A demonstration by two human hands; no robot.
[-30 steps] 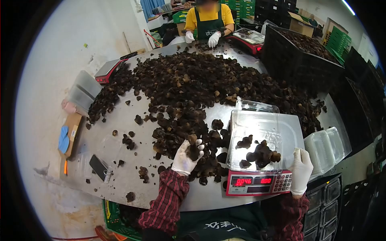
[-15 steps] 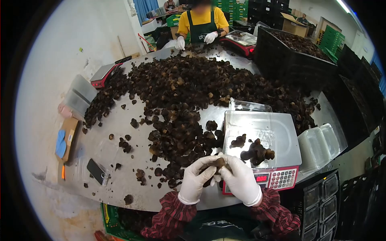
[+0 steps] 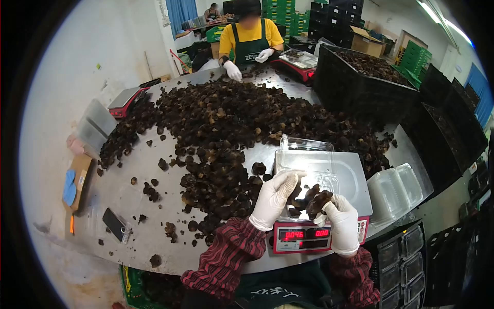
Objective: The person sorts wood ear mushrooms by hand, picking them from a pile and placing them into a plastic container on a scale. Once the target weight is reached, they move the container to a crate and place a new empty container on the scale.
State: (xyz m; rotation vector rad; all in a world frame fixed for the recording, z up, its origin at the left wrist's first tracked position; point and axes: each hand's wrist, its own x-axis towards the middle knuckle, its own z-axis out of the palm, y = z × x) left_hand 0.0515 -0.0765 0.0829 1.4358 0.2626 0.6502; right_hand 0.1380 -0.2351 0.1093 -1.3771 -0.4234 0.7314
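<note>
In my head view, the red electronic scale with a steel plate point(image 3: 355, 180) shows lit digits on its display point(image 3: 303, 234): 0.046 at left, 0.00 at right. White characters cross my dark green apron point(image 3: 275, 294) below the scale, folded past sure reading; those on the co-worker's green apron point(image 3: 252, 56), well beyond the scale, are too small.

Half a second ago my hands met in front of the scale over a dark piece, partly hiding its display; now they are apart and both numbers show. My left hand point(image 3: 277, 198) reaches over the scale's left edge, fingers drawn together; I cannot tell whether they pinch anything. My right hand point(image 3: 342, 224), at the scale's front, has its fingers clamped on the dark brown, ruffled fungus cluster point(image 3: 311, 198), which sits in the clear plastic tray point(image 3: 320, 172) on the scale. Left of and behind the scale, the dark fungus pile point(image 3: 231, 113) spreads across the steel table point(image 3: 121, 175).
</note>
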